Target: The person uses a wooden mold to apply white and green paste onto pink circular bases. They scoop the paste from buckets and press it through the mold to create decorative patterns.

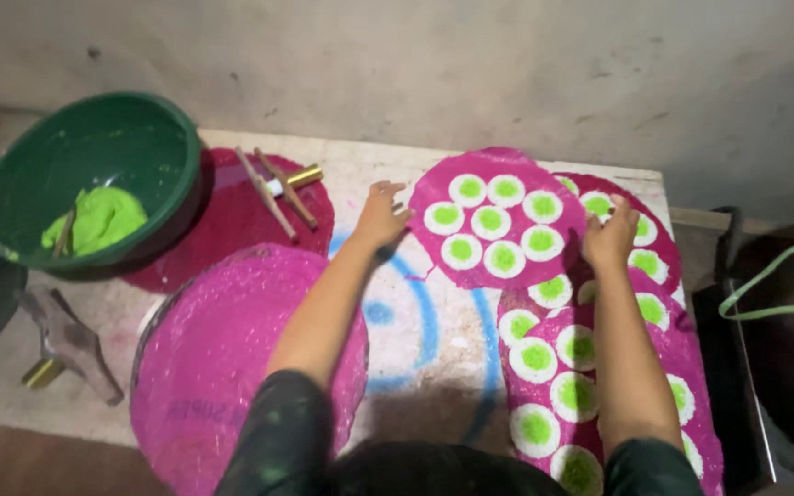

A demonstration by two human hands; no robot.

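1. Far and right of centre on the pale, paint-stained worktable (434, 367) lies a round magenta sheet studded with white discs that have bright green centres (493, 220). Seven discs show on it, one in the middle and six ringed around.
2. It overlaps more magenta sheets of the same dotted kind (636, 367), which run from the far right corner down to the near right edge.
3. The left hand (381, 216) has its fingers spread and lies flat at the left rim of the top sheet, fingertips touching its edge. It clamps nothing.
4. The right hand (610, 241) sits at the sheet's right rim with fingers loosely curled and pressed on the magenta surface. Whether it pinches the edge, I cannot tell.
5. Both forearms reach out from dark sleeves at the near edge.
6. Near left, a plain magenta disc (222, 358) covers a round stand, with faint reversed printing showing through near its lower edge.
7. Far left, a dark green plastic basin (140, 147) holds a lump of bright green paste (103, 219).
8. Right of the basin, a darker red sheet (232, 220) carries thin wooden sticks and a brass-coloured tube (282, 188).
9. A blue painted ring (425, 312) marks the tabletop between the two arms.
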